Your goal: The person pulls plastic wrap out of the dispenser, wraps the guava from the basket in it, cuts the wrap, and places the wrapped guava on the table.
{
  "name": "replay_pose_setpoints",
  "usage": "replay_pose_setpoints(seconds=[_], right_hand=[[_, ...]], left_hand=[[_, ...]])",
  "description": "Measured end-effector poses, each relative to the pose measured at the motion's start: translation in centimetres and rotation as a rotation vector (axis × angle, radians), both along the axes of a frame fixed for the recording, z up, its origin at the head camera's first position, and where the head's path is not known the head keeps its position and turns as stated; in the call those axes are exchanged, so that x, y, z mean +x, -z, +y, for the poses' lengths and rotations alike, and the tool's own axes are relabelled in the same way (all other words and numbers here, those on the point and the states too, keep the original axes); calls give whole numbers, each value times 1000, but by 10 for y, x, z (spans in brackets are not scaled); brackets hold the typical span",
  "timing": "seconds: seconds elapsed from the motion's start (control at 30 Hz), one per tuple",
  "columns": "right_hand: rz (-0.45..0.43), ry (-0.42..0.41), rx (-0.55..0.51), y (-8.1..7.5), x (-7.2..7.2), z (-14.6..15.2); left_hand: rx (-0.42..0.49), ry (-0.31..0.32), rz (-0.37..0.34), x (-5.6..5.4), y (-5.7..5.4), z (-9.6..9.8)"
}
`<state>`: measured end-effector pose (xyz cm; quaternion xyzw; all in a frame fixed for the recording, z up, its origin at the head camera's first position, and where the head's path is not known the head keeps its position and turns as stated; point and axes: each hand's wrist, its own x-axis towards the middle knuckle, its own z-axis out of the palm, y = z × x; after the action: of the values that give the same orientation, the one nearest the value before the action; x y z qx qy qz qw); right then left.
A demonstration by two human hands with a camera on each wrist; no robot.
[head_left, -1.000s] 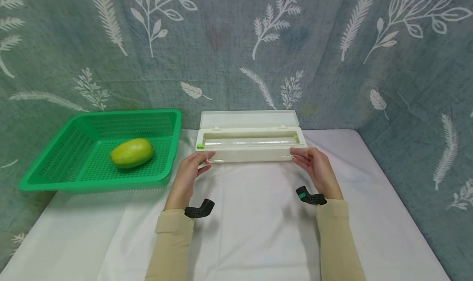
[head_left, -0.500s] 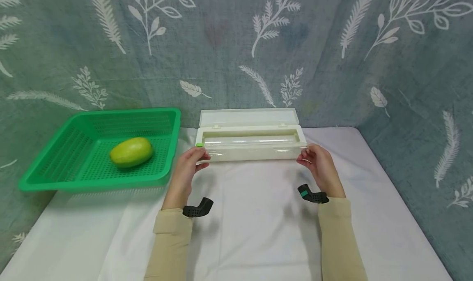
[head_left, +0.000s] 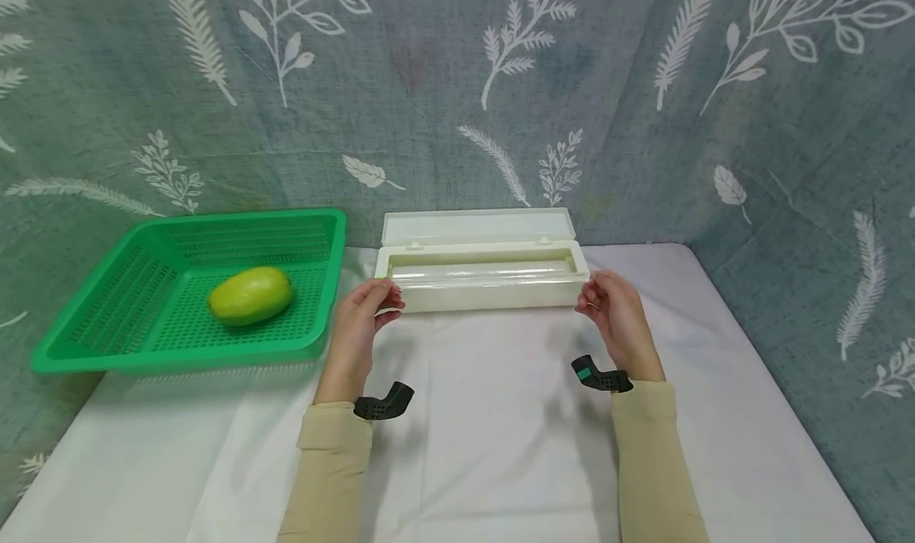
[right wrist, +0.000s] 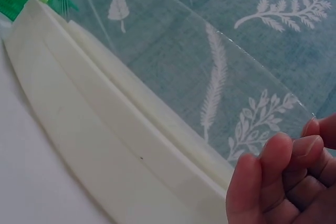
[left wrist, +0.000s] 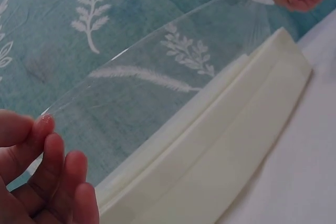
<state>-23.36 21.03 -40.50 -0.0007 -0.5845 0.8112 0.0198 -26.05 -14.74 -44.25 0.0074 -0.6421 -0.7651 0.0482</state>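
A sheet of clear plastic wrap (left wrist: 136, 93) is stretched between both hands, rising from a long cream dispenser box (head_left: 493, 297) whose lid (head_left: 479, 226) stands raised at the back. My left hand (head_left: 362, 321) pinches one corner of the wrap between thumb and index finger, at the box's left end. At the right end my right hand (head_left: 616, 317) pinches the other corner, its remaining fingers curled. In the right wrist view the film's free edge runs taut up to the right fingertips. The wrap roll (head_left: 486, 274) lies inside the box.
A green plastic basket (head_left: 314, 336) stands at the left with a yellow-green oblong fruit (head_left: 250, 296) in it. A white cloth (head_left: 500, 448) covers the table. Grey-green leaf-patterned fabric (head_left: 429, 90) hangs behind and along the sides.
Both hands have risen slightly, drawing the wrap's edge up from the box's front face toward its top opening. The right hand also shifted a little outward. The basket and fruit stay put.
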Motion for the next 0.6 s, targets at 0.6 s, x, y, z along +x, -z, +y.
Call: replay_pose_setpoints(seconds=[0.6], right_hand=[[54,2,-17,-12,6,-6]], left_hand=[[58,-36,-5,30,-57,13]])
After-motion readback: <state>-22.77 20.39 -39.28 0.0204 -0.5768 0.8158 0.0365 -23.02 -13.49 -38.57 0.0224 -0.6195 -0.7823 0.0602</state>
